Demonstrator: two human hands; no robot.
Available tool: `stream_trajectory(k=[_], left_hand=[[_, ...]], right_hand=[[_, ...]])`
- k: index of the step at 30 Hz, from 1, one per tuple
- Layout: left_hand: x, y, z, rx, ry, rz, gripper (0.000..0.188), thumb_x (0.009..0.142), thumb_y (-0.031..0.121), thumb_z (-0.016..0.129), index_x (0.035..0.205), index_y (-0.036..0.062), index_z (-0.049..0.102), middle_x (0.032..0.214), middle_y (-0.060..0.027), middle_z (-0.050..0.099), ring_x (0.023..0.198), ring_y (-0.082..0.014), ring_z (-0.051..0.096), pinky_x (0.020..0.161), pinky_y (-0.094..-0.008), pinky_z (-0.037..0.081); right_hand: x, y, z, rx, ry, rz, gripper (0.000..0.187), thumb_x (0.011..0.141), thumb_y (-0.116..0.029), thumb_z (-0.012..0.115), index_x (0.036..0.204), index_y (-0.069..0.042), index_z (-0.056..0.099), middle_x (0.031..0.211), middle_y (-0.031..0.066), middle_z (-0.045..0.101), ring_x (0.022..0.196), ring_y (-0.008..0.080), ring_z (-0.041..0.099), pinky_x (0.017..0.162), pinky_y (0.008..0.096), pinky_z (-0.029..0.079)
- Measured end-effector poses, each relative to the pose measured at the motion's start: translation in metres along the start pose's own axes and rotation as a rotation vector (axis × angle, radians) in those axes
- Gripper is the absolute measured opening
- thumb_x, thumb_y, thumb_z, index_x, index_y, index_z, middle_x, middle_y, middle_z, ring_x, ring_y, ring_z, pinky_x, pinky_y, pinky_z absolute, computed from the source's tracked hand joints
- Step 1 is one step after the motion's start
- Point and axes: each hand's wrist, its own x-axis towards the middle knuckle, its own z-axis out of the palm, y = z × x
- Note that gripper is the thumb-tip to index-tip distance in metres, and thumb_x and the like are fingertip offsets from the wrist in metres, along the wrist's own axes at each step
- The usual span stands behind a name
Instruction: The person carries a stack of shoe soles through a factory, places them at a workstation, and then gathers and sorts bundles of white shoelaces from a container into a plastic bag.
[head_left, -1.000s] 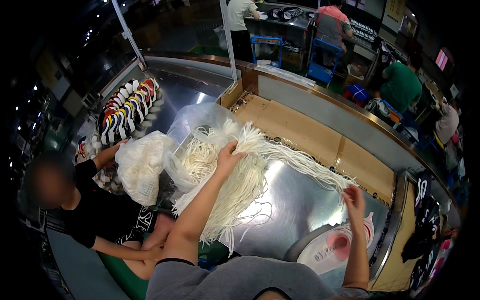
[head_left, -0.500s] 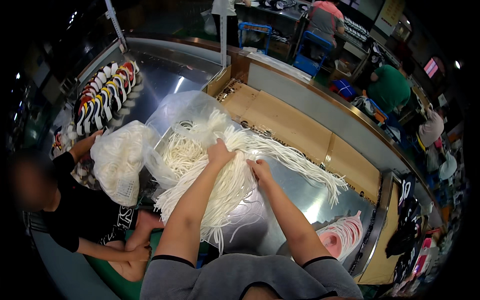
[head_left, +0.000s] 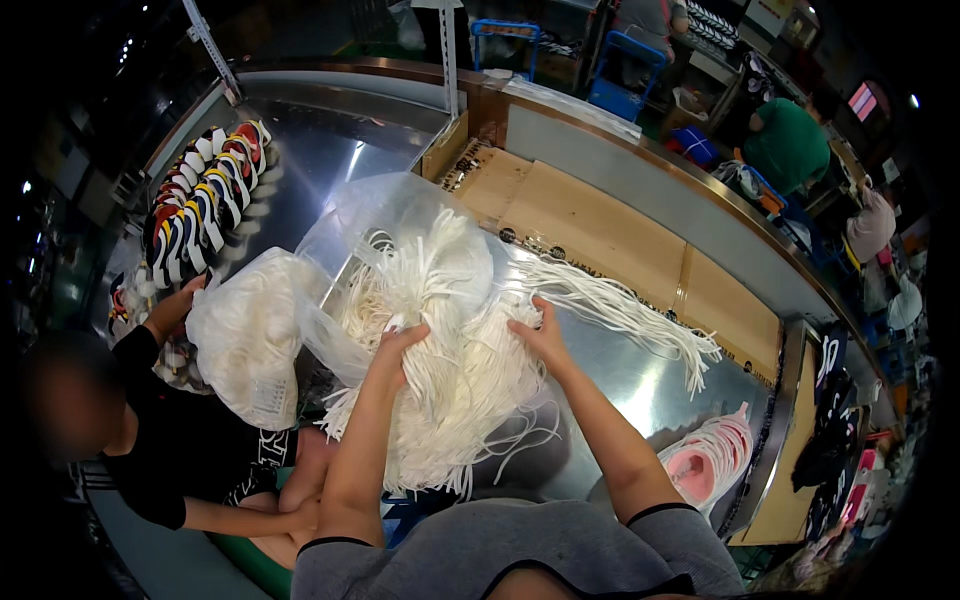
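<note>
A thick pile of white cords [head_left: 465,400], like shoelaces, spreads over the metal tabletop in front of me. My left hand [head_left: 400,352] is closed around cords at the pile's left side, some of its fingers hidden. Against the right edge of the same pile, my right hand [head_left: 543,338] has its thumb and forefinger spread apart, touching the cords. More cords lie behind in an opened clear plastic bag [head_left: 345,215]. A separate long bunch of white cords [head_left: 625,315] stretches away to the right.
At my left sits a person [head_left: 200,430], one arm beside a stuffed white plastic bag [head_left: 250,335]. Rows of shoe parts [head_left: 205,195] stand at the far left. Pink shoe parts [head_left: 705,460] lie near right. Flattened cardboard [head_left: 600,235] lines the raised back edge.
My hands have moved apart and slightly nearer to me. The right thumb and forefinger have spread. The pile's far cords now stand separate from the long bunch on the right.
</note>
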Motion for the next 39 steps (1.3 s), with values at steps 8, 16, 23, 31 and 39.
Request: stream_trajectory(k=[8,16,23,31,39], left_hand=[[-0.024,0.005,-0.024,-0.09,-0.036,0.081,0.041,0.075,0.002,0.066,0.112,-0.0102,0.053,0.103,-0.0188,0.063,0.093,-0.0274,0.063,0.079,-0.0369,0.054],[-0.043,-0.002,-0.023,-0.213,-0.037,0.107,0.049,0.074,0.003,0.064,0.119,-0.009,0.047,0.109,-0.0192,0.06,0.096,-0.0297,0.062,0.083,-0.04,0.053],[-0.055,0.002,-0.027,-0.255,-0.01,0.134,0.046,0.077,0.002,0.062,0.119,-0.0088,0.047,0.109,-0.0206,0.06,0.095,-0.0314,0.063,0.082,-0.0424,0.054],[-0.062,0.029,-0.029,-0.097,-0.058,0.161,0.048,0.075,0.004,0.068,0.119,-0.0057,0.049,0.107,-0.016,0.062,0.092,-0.0261,0.063,0.08,-0.0376,0.053],[-0.088,0.017,-0.05,0.073,-0.009,0.387,0.039,0.075,0.003,0.067,0.112,0.0021,0.053,0.107,-0.0081,0.059,0.099,-0.0211,0.056,0.085,-0.0315,0.044]], right_hand=[[0.052,-0.02,0.008,-0.633,-0.288,-0.005,0.057,0.067,-0.041,0.071,0.111,-0.008,0.058,0.09,0.0081,0.065,0.08,0.0225,0.062,0.074,0.0324,0.048],[0.0,-0.034,-0.007,-0.17,-0.311,-0.253,0.058,0.066,-0.008,0.076,0.117,-0.006,0.048,0.096,0.0071,0.062,0.091,0.0171,0.059,0.084,0.0314,0.044],[-0.059,-0.087,-0.004,-0.112,-0.289,-0.521,0.083,0.066,-0.004,0.076,0.137,-0.007,0.033,0.104,0.009,0.061,0.1,0.0207,0.057,0.093,0.0324,0.04],[-0.094,-0.095,-0.005,-0.173,-0.352,-0.675,0.052,0.067,-0.001,0.073,0.116,-0.003,0.054,0.109,0.0084,0.054,0.1,0.0196,0.053,0.088,0.0285,0.041],[-0.113,-0.089,-0.011,0.058,-0.368,-0.473,0.045,0.068,0.007,0.069,0.11,-0.004,0.055,0.108,0.0033,0.049,0.099,0.0139,0.049,0.088,0.025,0.039]])
